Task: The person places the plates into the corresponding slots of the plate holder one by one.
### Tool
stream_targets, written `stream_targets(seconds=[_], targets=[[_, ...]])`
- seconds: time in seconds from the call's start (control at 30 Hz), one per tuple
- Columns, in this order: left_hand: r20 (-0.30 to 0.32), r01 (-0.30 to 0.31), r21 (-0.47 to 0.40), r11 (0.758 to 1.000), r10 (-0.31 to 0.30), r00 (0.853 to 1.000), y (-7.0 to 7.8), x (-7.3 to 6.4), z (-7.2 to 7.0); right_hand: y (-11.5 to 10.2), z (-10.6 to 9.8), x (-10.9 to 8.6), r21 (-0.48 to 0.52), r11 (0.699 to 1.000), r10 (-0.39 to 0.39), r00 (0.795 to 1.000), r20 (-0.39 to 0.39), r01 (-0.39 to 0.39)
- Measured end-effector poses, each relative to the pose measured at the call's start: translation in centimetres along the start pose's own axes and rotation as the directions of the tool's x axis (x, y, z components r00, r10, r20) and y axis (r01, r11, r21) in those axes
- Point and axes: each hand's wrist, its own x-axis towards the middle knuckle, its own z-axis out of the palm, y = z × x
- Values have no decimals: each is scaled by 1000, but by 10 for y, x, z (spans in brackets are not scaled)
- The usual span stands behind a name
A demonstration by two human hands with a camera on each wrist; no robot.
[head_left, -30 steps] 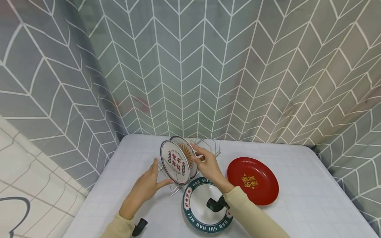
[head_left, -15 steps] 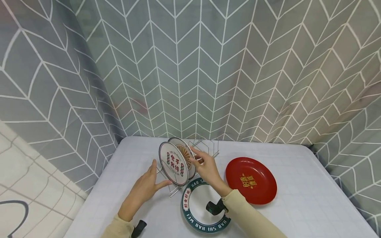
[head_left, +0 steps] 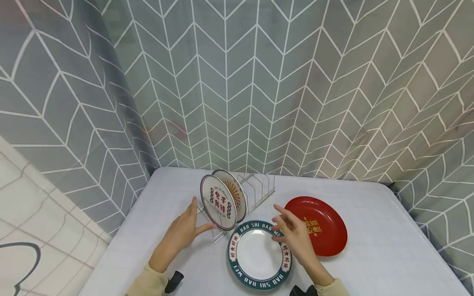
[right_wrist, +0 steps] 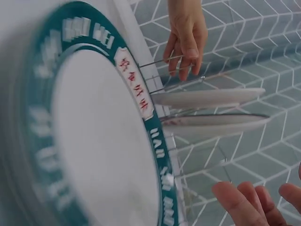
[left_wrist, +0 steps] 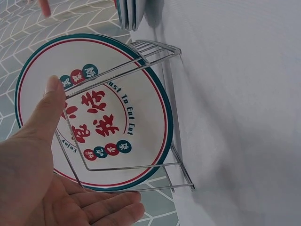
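Observation:
A wire dish rack [head_left: 259,199] stands on the table with two small round plates upright in its left end. The front plate [head_left: 219,202] is white with red characters and a green rim; behind it a plate with a brown fan pattern [head_left: 235,190] is partly hidden. My left hand [head_left: 179,232] is at the rack's left end, thumb and fingers spread and straight against its wires. In the left wrist view the thumb [left_wrist: 51,101] touches the wire corner. My right hand [head_left: 294,236], holding nothing, hovers with loose fingers over the right rim of a green-rimmed white plate [head_left: 259,255].
A red oval dish [head_left: 329,230] with gold characters lies right of the green-rimmed plate, partly behind my right hand. White cloth [head_left: 385,238] covers the table. A grey patterned curtain [head_left: 237,102] hangs behind it and at the sides.
My right hand has let go of the fan-patterned plate, which stays upright in the rack, and has moved right and toward me. The left hand keeps its place at the rack.

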Motion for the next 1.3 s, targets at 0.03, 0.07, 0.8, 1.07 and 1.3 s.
stream_targets(seconds=[0.03, 0.07, 0.8, 1.07, 1.3], targets=[[-1, -3, 3, 1000, 3, 1000, 0, 1, -1, 3, -4, -4, 1, 1000, 18, 1000, -13, -18], [2, -2, 6, 1000, 2, 1000, 1, 1, -1, 5, -7, -8, 6, 999, 34, 999, -22, -34], [29, 14, -6, 1000, -14, 999, -2, 2, 1, 44, -37, -48, -17, 957, 289, 956, -55, -290], [26, 18, -5, 1000, -18, 999, -3, 3, 2, 47, -29, -44, -41, 954, 298, 954, -27, -299], [14, -4, 7, 1000, 4, 1000, -3, 3, 2, 54, -26, -42, -89, 947, 304, 951, -54, -307]])
